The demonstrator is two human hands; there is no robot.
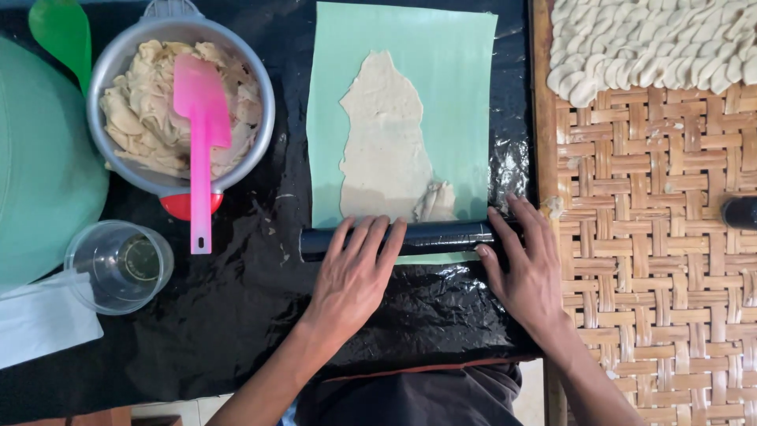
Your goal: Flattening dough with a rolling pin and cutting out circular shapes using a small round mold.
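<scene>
Hands on a dark rolling pin (410, 238), seen from above. Left hand (352, 276) flat across the pin's left half, fingers spread and straight, not curled into a grip. Right hand (524, 264) at the pin's right end, fingers extended over it, likewise open and pressing rather than clasping. Pin lying crosswise at the near edge of a pale green sheet (453, 95), touching a thin, ragged strip of beige dough (385, 142) spread lengthwise on that sheet. Small crumpled fold of dough (436, 203) just beyond the pin, right of centre.

Sheet resting on a desk covered in shiny black plastic (236, 315). To the left, a metal bowl (260, 102) heaped with more dough, a pink spatula (201, 134) standing in it. Near that, a clear plastic cup (118, 267), a green spoon-shaped tool (61, 31), a large green lid or basin (39, 173), a white folded cloth or paper (43, 319). To the right, a woven bamboo tray (654, 260) carrying rows of small pale dough pieces (654, 39).

Best done, judging by the layout, with even pressure from both palms, pin kept square to the sheet, crumpled fold smoothed flat first to avoid a thick lump.

Hard to tell: thickness of the dough, material of the pin. Cut off: green lid, tray, a dark object (741, 213) at the right edge. Hidden: dough under the pin and palms.
</scene>
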